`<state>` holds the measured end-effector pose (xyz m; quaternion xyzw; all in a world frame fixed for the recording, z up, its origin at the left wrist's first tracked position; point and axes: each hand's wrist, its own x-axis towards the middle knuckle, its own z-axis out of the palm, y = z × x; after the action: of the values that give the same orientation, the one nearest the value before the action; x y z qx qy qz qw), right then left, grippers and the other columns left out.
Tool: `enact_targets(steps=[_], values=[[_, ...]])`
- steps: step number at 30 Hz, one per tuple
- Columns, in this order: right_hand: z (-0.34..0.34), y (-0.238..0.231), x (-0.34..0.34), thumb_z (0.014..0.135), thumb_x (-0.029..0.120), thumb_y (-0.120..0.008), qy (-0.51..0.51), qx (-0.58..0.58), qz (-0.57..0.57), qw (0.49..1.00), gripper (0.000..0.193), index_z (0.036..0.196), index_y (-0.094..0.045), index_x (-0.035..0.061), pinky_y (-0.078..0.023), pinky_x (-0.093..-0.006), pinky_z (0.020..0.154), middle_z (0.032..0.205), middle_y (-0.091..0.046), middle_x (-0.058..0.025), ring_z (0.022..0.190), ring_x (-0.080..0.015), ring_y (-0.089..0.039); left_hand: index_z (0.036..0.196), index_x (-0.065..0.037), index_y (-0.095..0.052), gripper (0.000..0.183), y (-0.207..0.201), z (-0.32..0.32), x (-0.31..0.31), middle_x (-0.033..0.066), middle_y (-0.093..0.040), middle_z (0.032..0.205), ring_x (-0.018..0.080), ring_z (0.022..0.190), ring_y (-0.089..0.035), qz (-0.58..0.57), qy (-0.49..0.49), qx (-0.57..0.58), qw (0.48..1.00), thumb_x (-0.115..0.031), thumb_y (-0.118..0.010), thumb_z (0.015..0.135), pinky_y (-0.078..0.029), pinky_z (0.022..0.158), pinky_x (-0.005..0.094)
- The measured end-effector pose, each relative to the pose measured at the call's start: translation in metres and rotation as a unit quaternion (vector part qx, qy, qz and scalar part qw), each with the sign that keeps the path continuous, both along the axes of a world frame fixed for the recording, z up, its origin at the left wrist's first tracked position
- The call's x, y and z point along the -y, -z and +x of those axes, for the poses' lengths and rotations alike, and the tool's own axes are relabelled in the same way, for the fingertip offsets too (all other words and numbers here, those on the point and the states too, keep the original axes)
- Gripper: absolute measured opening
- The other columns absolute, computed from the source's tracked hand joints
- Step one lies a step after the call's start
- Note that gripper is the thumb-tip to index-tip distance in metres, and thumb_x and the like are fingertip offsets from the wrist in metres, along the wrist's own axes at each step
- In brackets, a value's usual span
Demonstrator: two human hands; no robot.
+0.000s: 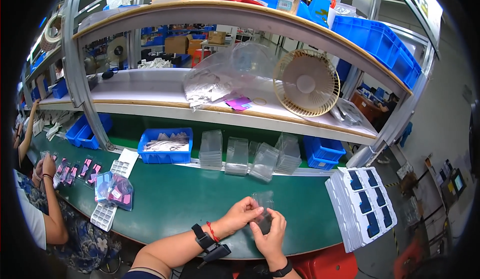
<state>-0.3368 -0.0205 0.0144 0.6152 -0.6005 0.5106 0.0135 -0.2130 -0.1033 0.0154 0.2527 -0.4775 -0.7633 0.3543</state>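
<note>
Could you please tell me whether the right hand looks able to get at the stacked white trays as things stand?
Probably yes: only green tabletop shows between the right hand and the stacked white trays, though the hand would likely have to let go of the clear plastic piece first.

Black wristbands (pixel 203 237), red cord bracelet (pixel 213 232), dark blue sleeve (pixel 144 274)

Clear packet (pixel 264 198) partly behind fingers (pixel 253 213)

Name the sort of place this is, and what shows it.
Most likely a factory workshop for hand assembly or packing: a long green workbench with a co-worker seated along it, stacked clear plastic pieces, and a stack of white trays.
</note>
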Motion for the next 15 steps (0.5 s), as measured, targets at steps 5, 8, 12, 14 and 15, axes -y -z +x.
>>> enact_targets(steps=[5, 8, 12, 14, 15], values=[[0.0, 0.002, -0.004, 0.072, 0.026, -0.075, -0.039, 0.103, 0.071, 0.991, 0.046, 0.105, -0.056, 0.0002, -0.045, -0.0335, 0.07, 0.094, -0.057, -0.0121, 0.08, -0.0238, -0.054, 0.091, -0.006, -0.049, 0.015, 0.006, 0.018, 0.002, 0.0055, -0.057, 0.089, 0.0139, 0.081, -0.061, -0.014, 0.001, 0.014, 1.0, -0.017, -0.06, 0.09, -0.051, 0.066, 0.0241], [-0.002, 0.006, -0.004, 0.073, 0.029, -0.075, -0.04, 0.092, 0.048, 0.994, 0.045, 0.102, -0.057, 0.0004, -0.044, -0.0298, 0.064, 0.087, -0.058, -0.0094, 0.071, -0.0193, -0.054, 0.093, -0.006, -0.051, 0.015, -0.008, 0.016, -0.007, 0.0032, -0.056, 0.086, 0.0097, 0.074, -0.058, 0.047, -0.003, -0.014, 0.999, -0.018, -0.06, 0.091, -0.052, 0.062, 0.023], [-0.007, 0.007, -0.006, 0.072, 0.034, -0.076, -0.061, 0.12, 0.058, 0.989, 0.048, 0.101, -0.057, 0.0009, -0.041, -0.0264, 0.062, 0.085, -0.057, -0.0066, 0.071, -0.016, -0.052, 0.095, -0.005, -0.053, 0.014, -0.012, 0.021, -0.01, 0.0024, -0.056, 0.087, 0.0094, 0.076, -0.057, 0.002, 0.033, 0.007, 0.999, -0.018, -0.058, 0.091, -0.055, 0.061, 0.0237], [-0.008, 0.004, -0.008, 0.068, 0.032, -0.079, -0.073, 0.127, 0.066, 0.987, 0.05, 0.101, -0.057, 0.0008, -0.043, -0.0277, 0.063, 0.084, -0.057, -0.0073, 0.07, -0.0166, -0.051, 0.092, -0.005, -0.055, 0.012, -0.006, 0.025, -0.009, 0.002, -0.056, 0.087, 0.009, 0.079, -0.056, -0.011, 0.072, -0.001, 0.997, -0.016, -0.058, 0.091, -0.053, 0.062, 0.0233], [-0.008, 0.003, -0.008, 0.064, 0.031, -0.081, -0.085, 0.134, 0.072, 0.985, 0.053, 0.1, -0.057, 0.0007, -0.045, -0.0289, 0.064, 0.084, -0.057, -0.008, 0.068, -0.0172, -0.05, 0.092, -0.005, -0.055, 0.012, -0.004, 0.025, -0.008, 0.002, -0.056, 0.087, 0.009, 0.079, -0.056, -0.01, 0.073, -0.001, 0.997, -0.016, -0.058, 0.091, -0.053, 0.062, 0.0233]])
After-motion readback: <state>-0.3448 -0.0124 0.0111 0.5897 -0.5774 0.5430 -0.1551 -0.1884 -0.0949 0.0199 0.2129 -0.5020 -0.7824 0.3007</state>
